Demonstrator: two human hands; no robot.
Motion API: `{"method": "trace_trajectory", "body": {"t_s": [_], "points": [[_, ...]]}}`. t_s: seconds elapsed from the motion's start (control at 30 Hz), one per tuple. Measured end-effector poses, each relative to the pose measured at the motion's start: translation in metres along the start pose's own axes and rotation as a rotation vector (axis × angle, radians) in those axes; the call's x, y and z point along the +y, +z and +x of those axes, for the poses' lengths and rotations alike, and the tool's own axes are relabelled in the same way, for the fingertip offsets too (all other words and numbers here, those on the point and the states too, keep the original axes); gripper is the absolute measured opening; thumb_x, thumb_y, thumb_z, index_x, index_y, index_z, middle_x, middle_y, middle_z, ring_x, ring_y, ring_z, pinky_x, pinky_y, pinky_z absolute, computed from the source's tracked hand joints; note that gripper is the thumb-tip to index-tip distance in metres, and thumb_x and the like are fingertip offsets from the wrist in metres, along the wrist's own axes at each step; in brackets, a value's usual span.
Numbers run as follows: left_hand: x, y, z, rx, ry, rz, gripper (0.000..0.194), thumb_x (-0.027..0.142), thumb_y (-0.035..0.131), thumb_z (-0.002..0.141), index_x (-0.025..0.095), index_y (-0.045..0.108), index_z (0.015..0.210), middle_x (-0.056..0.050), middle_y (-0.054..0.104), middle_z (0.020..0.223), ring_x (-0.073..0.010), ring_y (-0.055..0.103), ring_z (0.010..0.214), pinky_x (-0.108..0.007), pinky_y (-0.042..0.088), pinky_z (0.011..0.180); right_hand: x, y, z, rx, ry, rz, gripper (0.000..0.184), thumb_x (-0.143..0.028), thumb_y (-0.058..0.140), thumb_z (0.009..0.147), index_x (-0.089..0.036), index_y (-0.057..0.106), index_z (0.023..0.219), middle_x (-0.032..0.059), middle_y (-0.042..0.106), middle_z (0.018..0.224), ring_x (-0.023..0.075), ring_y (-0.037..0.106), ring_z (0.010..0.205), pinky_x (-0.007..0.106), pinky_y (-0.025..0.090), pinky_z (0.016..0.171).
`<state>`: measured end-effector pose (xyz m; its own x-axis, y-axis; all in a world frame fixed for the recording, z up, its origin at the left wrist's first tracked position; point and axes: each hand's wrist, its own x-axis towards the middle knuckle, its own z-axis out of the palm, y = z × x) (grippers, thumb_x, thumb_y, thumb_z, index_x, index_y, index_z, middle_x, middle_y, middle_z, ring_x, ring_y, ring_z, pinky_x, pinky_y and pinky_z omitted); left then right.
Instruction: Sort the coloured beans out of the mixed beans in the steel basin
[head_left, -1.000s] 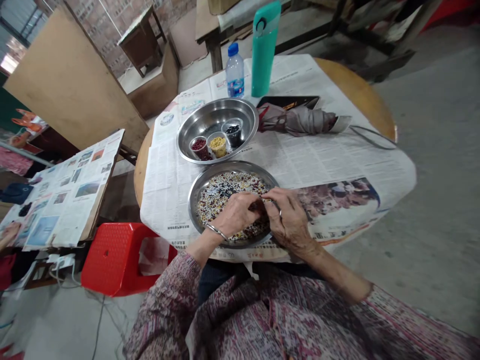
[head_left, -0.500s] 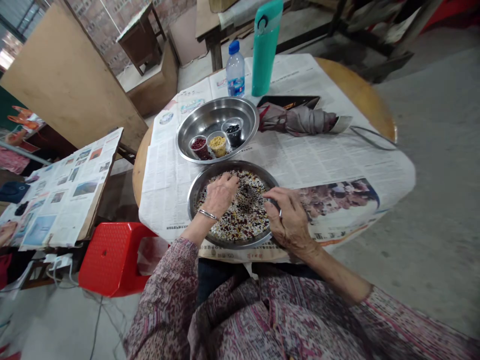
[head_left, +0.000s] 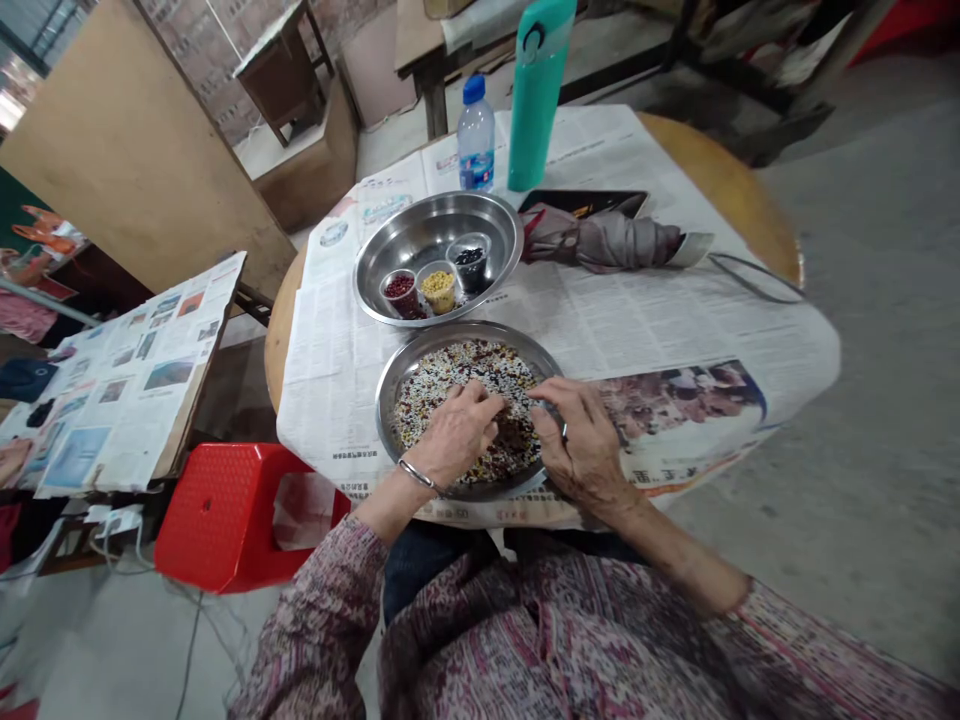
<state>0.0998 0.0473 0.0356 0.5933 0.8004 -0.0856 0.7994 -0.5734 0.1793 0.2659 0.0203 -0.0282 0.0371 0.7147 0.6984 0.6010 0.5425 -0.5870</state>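
Observation:
A wide metal basin (head_left: 391, 440) near the table's front edge holds a layer of mixed white, dark, red and yellow grains and beans (head_left: 427, 388). My left hand (head_left: 459, 430), with a silver bangle at the wrist, is down in this mix. Its fingers are curled and the tips are hidden, so I cannot see what they hold. My right hand (head_left: 581, 440), wearing a ring, is over the basin's right rim. Its thumb and index finger curve inward with a gap between them. Behind stands a second metal basin (head_left: 367, 250) with cups of red beans (head_left: 400, 290), yellow beans (head_left: 437, 287) and black beans (head_left: 470, 263).
Newspaper (head_left: 660, 330) covers the round table. At the back are a water bottle (head_left: 476, 140), a teal flask (head_left: 536, 110), a dark flat tray-like thing (head_left: 592, 202) and a folded umbrella (head_left: 615, 240). A red stool (head_left: 217, 510) and another newspaper-covered table (head_left: 142, 370) are on the left.
My left hand has moved toward me and slightly right through the grains, uncovering the far left part of the mix. My right hand has stayed at the rim.

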Motion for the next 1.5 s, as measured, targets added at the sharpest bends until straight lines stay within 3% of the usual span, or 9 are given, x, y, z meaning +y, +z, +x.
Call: {"method": "trace_trajectory", "body": {"t_s": [0.1, 0.23, 0.33, 0.43, 0.67, 0.87, 1.03, 1.17, 1.5], "points": [[0.0, 0.0, 0.003, -0.033, -0.055, -0.018, 0.019, 0.01, 0.048, 0.092, 0.019, 0.061, 0.104, -0.005, 0.061, 0.101, -0.0177, 0.06, 0.09, -0.029, 0.052, 0.084, 0.001, 0.0, 0.0, -0.002, 0.001, -0.002, 0.021, -0.017, 0.049, 0.093, -0.019, 0.057, 0.112, 0.0114, 0.061, 0.106, 0.0249, 0.058, 0.104, 0.043, 0.049, 0.093], [-0.014, -0.007, 0.006, 0.084, -0.184, 0.019, 0.023, 0.01, 0.045, 0.095, 0.02, 0.062, 0.107, -0.005, 0.064, 0.099, -0.019, 0.061, 0.093, -0.032, 0.051, 0.085, 0.001, 0.001, 0.0, -0.001, -0.002, 0.003, 0.021, -0.017, 0.049, 0.093, -0.02, 0.058, 0.112, 0.0107, 0.062, 0.105, 0.0248, 0.058, 0.104, 0.043, 0.049, 0.093], [-0.025, -0.007, 0.014, 0.202, -0.194, 0.037, 0.017, 0.024, 0.058, 0.093, 0.022, 0.063, 0.109, -0.006, 0.064, 0.107, -0.0229, 0.056, 0.106, -0.037, 0.05, 0.093, 0.001, 0.001, 0.0, -0.006, 0.005, 0.001, 0.021, -0.018, 0.05, 0.093, -0.02, 0.058, 0.112, 0.0108, 0.062, 0.105, 0.0248, 0.058, 0.104, 0.043, 0.049, 0.093], [-0.027, 0.001, 0.029, 0.254, -0.205, 0.006, 0.034, 0.035, 0.073, 0.082, 0.023, 0.065, 0.113, -0.008, 0.059, 0.12, -0.0269, 0.054, 0.109, -0.042, 0.05, 0.094, 0.001, 0.001, 0.0, -0.014, 0.01, 0.0, 0.02, -0.017, 0.05, 0.093, -0.02, 0.057, 0.111, 0.0114, 0.061, 0.106, 0.0249, 0.057, 0.105, 0.043, 0.049, 0.094], [-0.02, 0.011, 0.053, 0.178, -0.104, -0.153, 0.021, 0.004, 0.056, 0.083, 0.017, 0.069, 0.094, -0.006, 0.067, 0.093, -0.0189, 0.063, 0.092, -0.033, 0.052, 0.09, 0.0, 0.001, 0.0, -0.012, 0.001, -0.009, 0.02, -0.016, 0.049, 0.093, -0.019, 0.057, 0.112, 0.0115, 0.061, 0.105, 0.0248, 0.058, 0.103, 0.043, 0.049, 0.092], [-0.015, -0.014, 0.013, 0.099, -0.125, -0.26, 0.016, 0.005, 0.062, 0.078, 0.016, 0.071, 0.085, -0.003, 0.069, 0.085, -0.0171, 0.064, 0.082, -0.03, 0.053, 0.086, 0.002, 0.002, 0.0, -0.01, -0.015, -0.001, 0.021, -0.015, 0.05, 0.092, -0.018, 0.057, 0.112, 0.0118, 0.061, 0.107, 0.0245, 0.057, 0.105, 0.042, 0.048, 0.094], [-0.004, -0.013, -0.034, -0.009, -0.032, -0.289, 0.016, 0.017, 0.055, 0.092, 0.021, 0.069, 0.087, -0.001, 0.068, 0.09, -0.0156, 0.064, 0.088, -0.028, 0.052, 0.087, 0.004, 0.003, -0.002, -0.019, -0.024, 0.004, 0.022, -0.015, 0.051, 0.092, -0.019, 0.057, 0.113, 0.0115, 0.061, 0.107, 0.0248, 0.058, 0.105, 0.043, 0.048, 0.096], [0.002, -0.002, -0.056, 0.172, -0.061, -0.245, 0.015, 0.019, 0.049, 0.097, 0.021, 0.063, 0.102, -0.004, 0.063, 0.112, -0.0157, 0.061, 0.102, -0.03, 0.051, 0.094, 0.006, 0.004, -0.003, -0.023, -0.03, -0.015, 0.022, -0.016, 0.051, 0.092, -0.02, 0.057, 0.112, 0.0111, 0.062, 0.107, 0.0251, 0.058, 0.105, 0.044, 0.049, 0.095], [-0.016, 0.019, -0.086, 0.461, -0.147, -0.056, 0.017, 0.013, 0.05, 0.093, 0.023, 0.063, 0.095, -0.002, 0.066, 0.086, -0.0186, 0.058, 0.087, -0.04, 0.045, 0.094, 0.006, 0.0, -0.001, -0.158, -0.114, -0.078, 0.016, -0.02, 0.051, 0.092, -0.022, 0.06, 0.105, 0.0076, 0.066, 0.098, 0.0244, 0.06, 0.098, 0.049, 0.046, 0.1]]}}
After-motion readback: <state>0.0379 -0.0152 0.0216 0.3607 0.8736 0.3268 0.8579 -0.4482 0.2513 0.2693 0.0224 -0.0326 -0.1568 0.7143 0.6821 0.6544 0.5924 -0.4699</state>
